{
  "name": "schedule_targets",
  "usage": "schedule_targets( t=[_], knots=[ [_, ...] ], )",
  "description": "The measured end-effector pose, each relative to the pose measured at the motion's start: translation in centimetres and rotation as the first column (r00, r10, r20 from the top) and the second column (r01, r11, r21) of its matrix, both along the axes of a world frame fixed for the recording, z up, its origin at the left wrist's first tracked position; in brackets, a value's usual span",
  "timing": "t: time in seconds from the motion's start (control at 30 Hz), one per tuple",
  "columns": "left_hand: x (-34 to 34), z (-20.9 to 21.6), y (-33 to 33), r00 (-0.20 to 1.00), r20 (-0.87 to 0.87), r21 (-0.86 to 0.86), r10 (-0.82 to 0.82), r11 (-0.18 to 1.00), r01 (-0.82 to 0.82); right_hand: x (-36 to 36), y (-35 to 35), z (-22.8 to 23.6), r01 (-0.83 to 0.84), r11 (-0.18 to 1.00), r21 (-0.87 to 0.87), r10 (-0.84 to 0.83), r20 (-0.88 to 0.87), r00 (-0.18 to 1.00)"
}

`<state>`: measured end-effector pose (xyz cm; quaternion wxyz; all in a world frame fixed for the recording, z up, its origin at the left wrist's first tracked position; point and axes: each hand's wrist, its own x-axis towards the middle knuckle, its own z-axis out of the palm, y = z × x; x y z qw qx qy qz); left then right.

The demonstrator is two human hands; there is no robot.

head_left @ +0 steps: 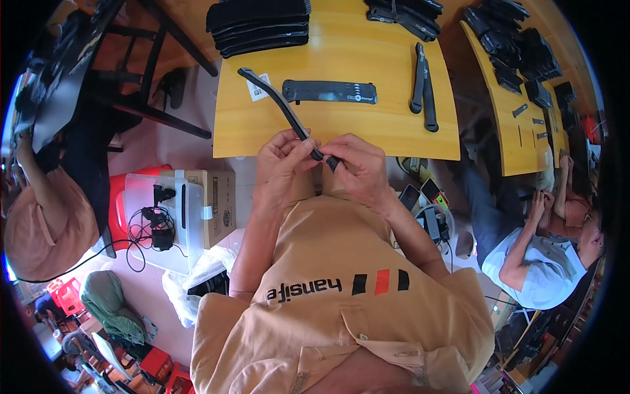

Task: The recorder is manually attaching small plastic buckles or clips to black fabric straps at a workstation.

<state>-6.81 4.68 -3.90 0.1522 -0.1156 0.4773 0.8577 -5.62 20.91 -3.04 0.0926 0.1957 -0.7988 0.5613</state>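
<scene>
Just off the near edge of the yellow table [236,141], my left hand [283,157] pinches a long narrow black strap [279,100]. The strap's far end sticks up over the tabletop, beside a white printed label [258,88]. My right hand [359,165] closes its fingers on the strap's short near end, where a small black piece shows between the two hands. What the fingertips do there is partly hidden. Beyond my hands, a wide flat black band [321,91] with pale markings lies across the table. Two narrow black straps [418,82] rest crosswise at its right.
A stack of black fabric pieces [259,29] stands at the far left of the table; a bundle of black straps [403,18] lies far right. Left of me are a clear plastic bin [190,226] with cables and a cardboard box [222,203]. People sit on both sides.
</scene>
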Motion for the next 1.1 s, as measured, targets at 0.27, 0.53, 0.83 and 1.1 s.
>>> schedule_targets(
  t=[0.27,0.53,0.83,1.1],
  knots=[
    [0.3,0.1,0.6,1.000,-0.012,-0.005,0.021,1.000,-0.021,-0.1,0.4,0.2,-0.009,1.000,0.011,0.009,-0.020,1.000],
    [0.4,0.2,1.1,0.999,-0.015,-0.064,0.049,0.997,-0.050,0.0,0.5,0.5,0.009,1.000,0.013,-0.009,0.025,1.000],
    [0.6,-0.2,1.3,0.995,-0.015,-0.062,0.101,0.993,-0.102,0.2,0.0,0.9,0.038,0.997,0.071,-0.040,0.032,0.999],
    [0.8,-0.8,1.2,0.996,-0.007,-0.049,0.083,0.995,-0.084,0.3,-0.1,0.0,0.045,0.999,0.006,-0.045,0.188,0.981]
  ],
)
